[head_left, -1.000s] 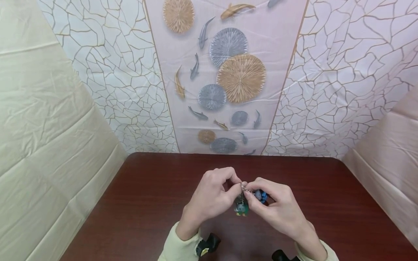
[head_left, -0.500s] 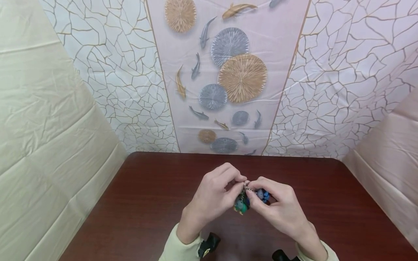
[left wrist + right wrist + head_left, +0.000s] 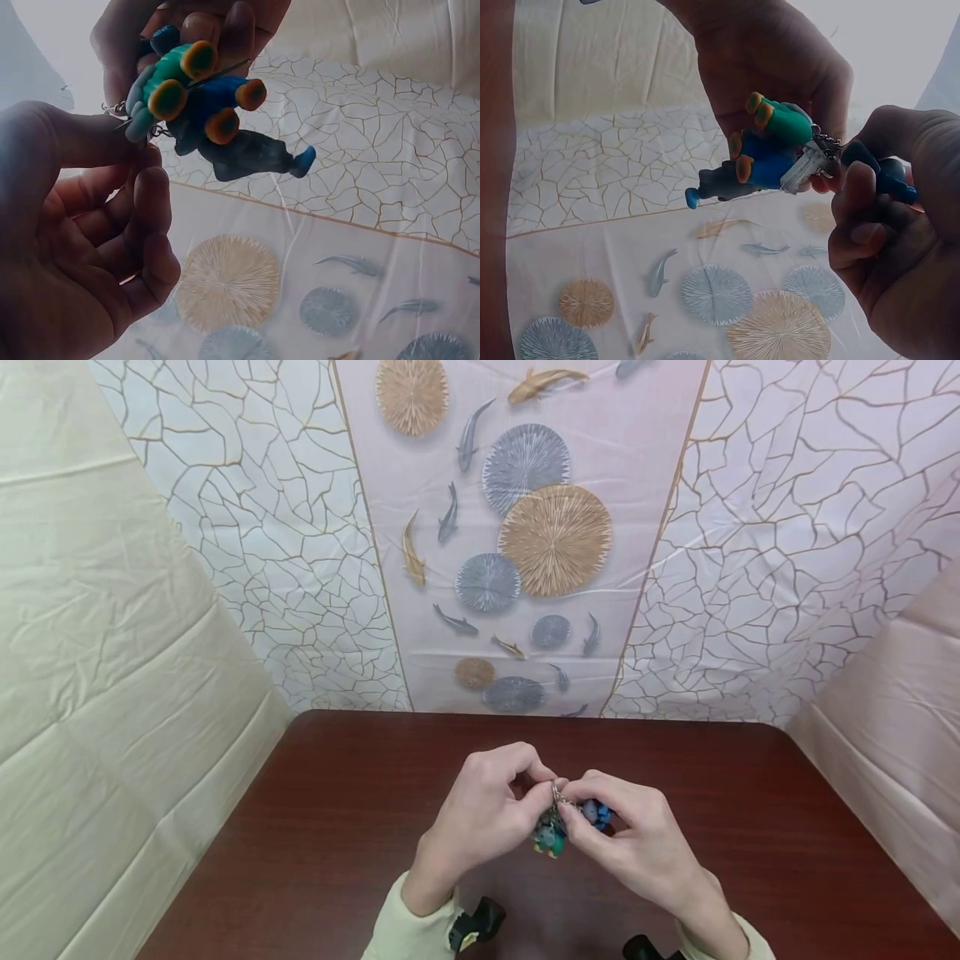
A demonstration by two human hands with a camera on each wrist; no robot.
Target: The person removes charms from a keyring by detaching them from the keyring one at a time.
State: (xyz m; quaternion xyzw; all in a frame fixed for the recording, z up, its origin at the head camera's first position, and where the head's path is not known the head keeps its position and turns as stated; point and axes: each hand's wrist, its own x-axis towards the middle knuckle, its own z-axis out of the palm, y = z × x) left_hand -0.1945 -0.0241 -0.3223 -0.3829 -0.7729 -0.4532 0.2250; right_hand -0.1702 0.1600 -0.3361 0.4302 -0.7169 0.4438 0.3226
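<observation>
Both hands meet above the dark red table (image 3: 337, 827), close to its near edge. My left hand (image 3: 487, 814) pinches a small metal key ring (image 3: 556, 792) between thumb and forefinger. A green and blue toy figure charm (image 3: 550, 837) with orange feet (image 3: 196, 97) (image 3: 761, 150) hangs from the ring on a short chain. My right hand (image 3: 626, 839) pinches the same ring from the other side and also holds a second, blue charm (image 3: 596, 811) (image 3: 889, 176) against its fingers. The ring itself is mostly hidden by fingertips.
A patterned cloth backdrop (image 3: 525, 527) with fish and round discs stands behind the table's far edge. Cream sheets (image 3: 112, 652) close off the left and right sides. Black wrist-camera mounts (image 3: 476, 922) sit at both pale green cuffs.
The hands lifted slightly and came back down to where they were; the green charm swung a little under the ring. Both pinches hold.
</observation>
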